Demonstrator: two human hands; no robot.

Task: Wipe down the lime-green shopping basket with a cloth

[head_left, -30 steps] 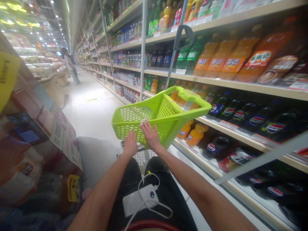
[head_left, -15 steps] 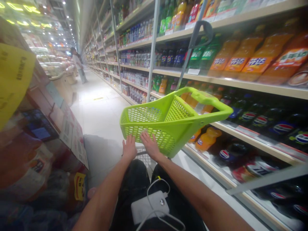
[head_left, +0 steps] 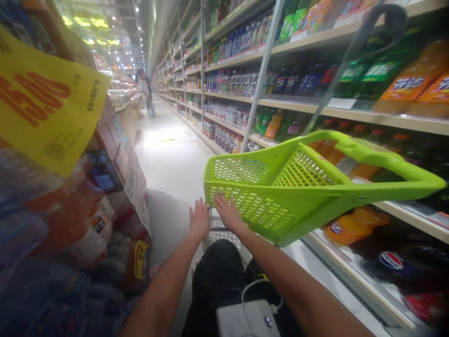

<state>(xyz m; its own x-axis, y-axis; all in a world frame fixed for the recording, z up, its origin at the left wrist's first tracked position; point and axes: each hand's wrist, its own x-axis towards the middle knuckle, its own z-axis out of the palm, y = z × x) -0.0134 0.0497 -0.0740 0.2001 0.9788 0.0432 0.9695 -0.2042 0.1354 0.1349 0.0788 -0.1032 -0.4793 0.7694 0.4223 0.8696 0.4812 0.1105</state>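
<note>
A lime-green plastic shopping basket [head_left: 301,187] with mesh sides and a long grey pull handle [head_left: 354,51] hangs tilted in front of me. My right hand [head_left: 228,211] presses flat against its near lower side, fingers spread. My left hand [head_left: 199,219] is just left of it, fingers spread, at the basket's lower corner by a white mesh part [head_left: 219,229]. Neither hand grips anything. My knees in black trousers [head_left: 217,276] show below, with a white power bank [head_left: 249,320] and cable on my lap.
Drink shelves [head_left: 315,105] with orange, green and cola bottles run along the right. Stacked goods with a yellow price sign [head_left: 45,107] crowd the left. The white tiled aisle [head_left: 171,154] runs ahead; a person [head_left: 144,91] stands far down it.
The view has swung right and closer, so the basket looms larger and lower right. Both hands stay flat on its near side; a white cloth seen under the right hand earlier no longer shows.
</note>
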